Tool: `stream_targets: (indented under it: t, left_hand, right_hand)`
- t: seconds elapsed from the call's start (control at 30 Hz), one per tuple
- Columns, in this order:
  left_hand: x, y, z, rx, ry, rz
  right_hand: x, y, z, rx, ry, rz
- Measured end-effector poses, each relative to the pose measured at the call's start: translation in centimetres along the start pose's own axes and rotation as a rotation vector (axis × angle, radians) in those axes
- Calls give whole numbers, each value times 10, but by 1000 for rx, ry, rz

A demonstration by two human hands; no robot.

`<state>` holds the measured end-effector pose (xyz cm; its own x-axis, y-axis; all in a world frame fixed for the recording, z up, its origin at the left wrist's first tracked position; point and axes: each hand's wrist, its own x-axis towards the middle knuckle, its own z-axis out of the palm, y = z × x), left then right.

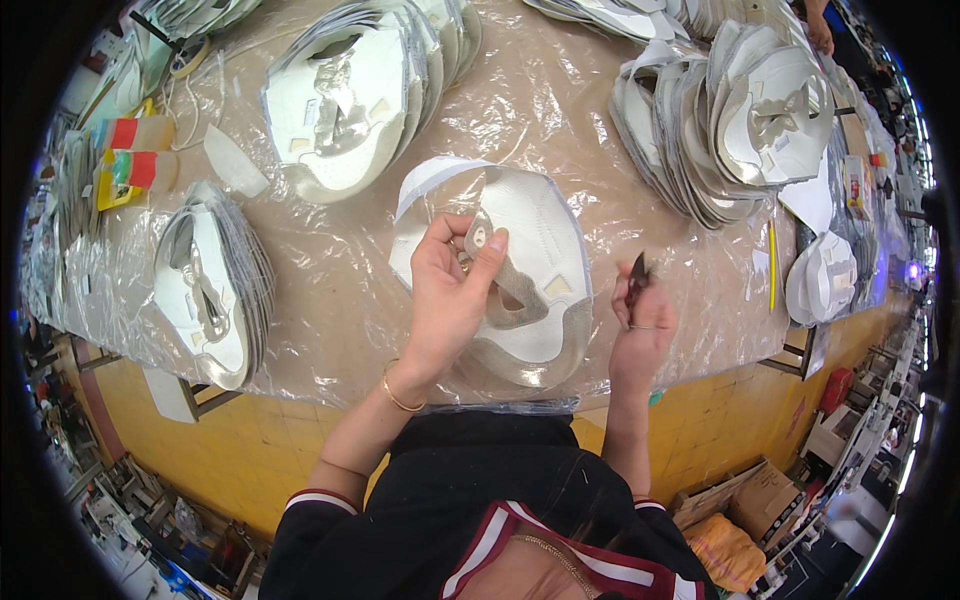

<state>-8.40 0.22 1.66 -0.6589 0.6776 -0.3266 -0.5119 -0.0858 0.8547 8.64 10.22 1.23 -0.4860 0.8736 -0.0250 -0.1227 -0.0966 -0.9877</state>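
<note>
In front of me is a flat shoe upper [545,225], white with a grey-beige toe edge and cut-out openings. My left hand [450,285] pinches its middle strip between thumb and fingers, lifting that part. To the right of the upper, my right hand [645,335] is closed around small dark snips [638,272], their pointed end up. Motion blurs that hand and its tool, so the blades' exact shape is unclear. The snips are apart from the upper.
Stacked uppers stand at the left [215,290], upper left [345,110] and upper right [770,110]. Clear plastic film covers the table [340,270]. A yellow stick [772,265] lies at the right; red-banded bottles [145,150] stand far left. Another person's hand [820,32] shows top right.
</note>
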Motion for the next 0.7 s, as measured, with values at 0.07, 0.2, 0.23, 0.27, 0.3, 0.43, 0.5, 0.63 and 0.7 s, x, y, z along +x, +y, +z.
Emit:
stream_targets:
  t: [0.07,0.2,0.23,0.27,0.3,0.43,0.5,0.63,0.7]
  left_hand:
    - [1,0,0,2,5,2]
    - [-1,-1,6,32,-52,17]
    - [-2,-1,7,39,-80,29]
    - [-5,0,9,141,-88,148]
    - [-10,1,9,243,-94,267]
    - [-22,8,-1,698,-18,829]
    - [-29,6,-4,800,90,868]
    - [-38,-20,5,205,-161,185]
    - [-41,-30,9,161,-269,-8]
  right_hand:
    - [-1,-2,0,141,3,128]
    - [-12,0,12,-87,10,215]
    - [-12,4,16,-69,55,203]
    - [-11,8,19,-66,127,220]
    - [-10,10,22,-7,197,139]
    - [-1,6,24,304,368,135]
    - [2,-4,27,339,388,120]
    - [-1,-15,45,321,442,161]
    - [-7,-14,51,322,446,185]
